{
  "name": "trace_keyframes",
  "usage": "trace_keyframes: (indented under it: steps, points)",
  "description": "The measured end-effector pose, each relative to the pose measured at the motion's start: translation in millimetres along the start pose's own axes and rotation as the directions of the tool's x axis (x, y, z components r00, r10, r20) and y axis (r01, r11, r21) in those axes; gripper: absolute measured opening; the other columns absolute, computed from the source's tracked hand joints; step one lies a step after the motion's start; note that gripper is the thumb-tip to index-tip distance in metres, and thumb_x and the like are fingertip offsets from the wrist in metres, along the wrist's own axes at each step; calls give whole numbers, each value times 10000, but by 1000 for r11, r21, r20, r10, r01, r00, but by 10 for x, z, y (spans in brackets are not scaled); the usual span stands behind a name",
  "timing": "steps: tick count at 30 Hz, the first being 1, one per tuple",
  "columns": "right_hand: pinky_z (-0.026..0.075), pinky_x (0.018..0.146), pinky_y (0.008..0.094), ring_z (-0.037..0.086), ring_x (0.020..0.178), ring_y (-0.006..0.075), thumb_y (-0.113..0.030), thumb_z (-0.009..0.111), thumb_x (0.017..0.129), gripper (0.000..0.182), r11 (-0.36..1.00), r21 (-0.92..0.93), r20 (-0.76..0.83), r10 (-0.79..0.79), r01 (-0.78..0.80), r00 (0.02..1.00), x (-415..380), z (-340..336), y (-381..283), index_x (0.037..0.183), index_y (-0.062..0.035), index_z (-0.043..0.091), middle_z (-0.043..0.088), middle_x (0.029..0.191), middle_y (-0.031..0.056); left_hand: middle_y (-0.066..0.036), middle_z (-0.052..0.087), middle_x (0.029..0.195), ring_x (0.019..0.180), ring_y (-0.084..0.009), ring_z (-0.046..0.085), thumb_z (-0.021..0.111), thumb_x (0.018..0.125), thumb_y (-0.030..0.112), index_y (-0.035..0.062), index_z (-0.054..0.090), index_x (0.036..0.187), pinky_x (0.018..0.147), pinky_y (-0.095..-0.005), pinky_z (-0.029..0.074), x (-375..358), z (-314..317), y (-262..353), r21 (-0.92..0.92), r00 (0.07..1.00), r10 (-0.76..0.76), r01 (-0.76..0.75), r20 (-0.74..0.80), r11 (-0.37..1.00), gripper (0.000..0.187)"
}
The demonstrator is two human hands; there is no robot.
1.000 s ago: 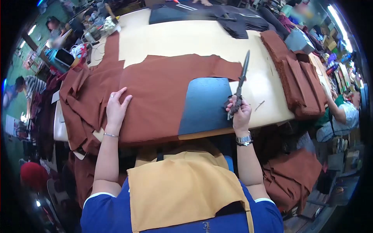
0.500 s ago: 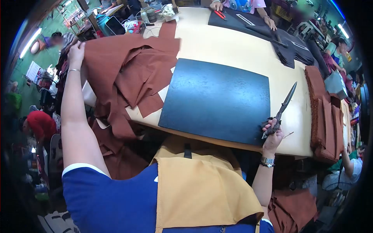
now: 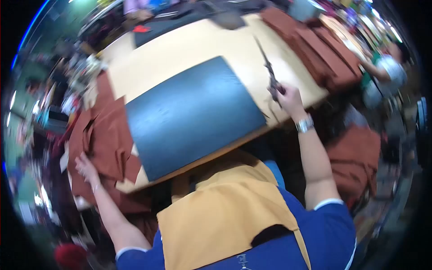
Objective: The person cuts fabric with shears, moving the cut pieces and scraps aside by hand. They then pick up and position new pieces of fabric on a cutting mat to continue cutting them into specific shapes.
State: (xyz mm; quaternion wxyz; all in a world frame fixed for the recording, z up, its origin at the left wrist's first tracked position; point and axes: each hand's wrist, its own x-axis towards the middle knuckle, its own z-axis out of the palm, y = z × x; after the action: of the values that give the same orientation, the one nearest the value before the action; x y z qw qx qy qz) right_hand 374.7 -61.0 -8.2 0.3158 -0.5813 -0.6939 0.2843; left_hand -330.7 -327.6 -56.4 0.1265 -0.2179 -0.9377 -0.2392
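My right hand (image 3: pixel 291 100) is closed round the dark, wrapped handles of a pair of scissors (image 3: pixel 268 67), the blades pointing up and away over the table. My left hand (image 3: pixel 87 170) rests on the rust-brown fabric (image 3: pixel 105 139) at the table's left end, fingers stretched out and slightly blurred. That fabric lies in rumpled, overlapping pieces and hangs over the edge. Between my hands is a dark rectangular cutting mat (image 3: pixel 193 117), reaching the table's near edge.
A folded stack of rust-brown cloth (image 3: pixel 310 49) lies at the table's right end. More brown cloth (image 3: pixel 353 162) is below on the right. Across the pale table (image 3: pixel 180 58) are dark fabric (image 3: pixel 166 29) and a red-handled tool (image 3: pixel 141 29). A person (image 3: pixel 384 74) is at the right.
My view has turned to the right, tilting the table. My left hand has let go of the fabric's raised corner and come down onto the cloth. The scissors stay in my right hand.
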Motion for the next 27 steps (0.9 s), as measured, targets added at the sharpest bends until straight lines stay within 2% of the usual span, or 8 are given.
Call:
trace_keyframes:
  steps: [2,5,7,10,14,15,18,27]
  points:
    - [480,598,419,624,664,346,-246,639,773,195,900,-378,-135,-285,217,949,254,-276,474,822,-59,667,625,712,190,-218,235,1495,1368,-422,212,299,921,639,229,301,1451,1064,-607,201,-133,6,247,-60,990,86,-93,-114,994,670]
    - [504,662,415,643,729,344,-237,641,755,216,830,-558,-133,-111,18,985,532,-599,748,813,-30,666,643,764,196,-191,262,1493,1382,-366,226,383,973,477,184,437,1384,1094,-554,174,-239,314,666,-392,769,614,-628,-180,672,508]
    - [525,717,411,651,775,346,-231,619,765,216,751,-659,-133,-49,-51,990,733,-750,1053,833,-35,678,654,788,194,-170,317,1473,1374,-326,264,408,983,397,162,491,1344,1092,-538,180,-694,471,1358,-830,809,586,-298,44,472,439]
    - [532,774,414,636,929,334,-174,582,774,220,537,-822,-193,56,-193,980,710,-692,729,910,-35,685,658,951,191,-141,340,1469,1383,-310,261,407,981,379,160,486,1344,1104,-526,147,-1491,149,2355,-559,561,804,-610,196,562,431]
    - [389,990,465,541,1099,371,-421,444,916,469,899,-436,-126,-7,-49,992,343,-26,409,1163,-49,587,589,1146,221,-126,312,1491,1413,-304,200,396,976,414,173,478,1348,1091,-605,42,-2228,203,3192,-623,323,874,-613,363,486,451]
    - [398,979,441,504,1160,330,-352,448,918,381,732,-680,-131,-78,-33,988,397,259,664,1062,-35,604,546,1216,217,-120,309,1493,1414,-302,196,391,975,423,177,476,1349,1083,-622,29,-2346,308,3327,-659,277,895,-607,350,445,456]
    - [406,958,410,535,1110,323,-292,451,919,343,733,-465,-69,-590,497,805,-46,514,733,1142,-65,578,568,1187,155,-114,326,1486,1412,-292,205,392,972,437,174,480,1346,1097,-600,38,-2622,503,3564,-647,266,882,-603,389,467,466]
    - [506,792,383,615,923,268,-144,643,744,89,760,-275,319,-506,589,801,-1366,-330,688,788,-67,634,630,1062,89,-105,385,1451,1387,-286,271,416,971,395,160,505,1321,1098,-579,113,-2611,434,3474,-630,158,936,-702,315,331,431]
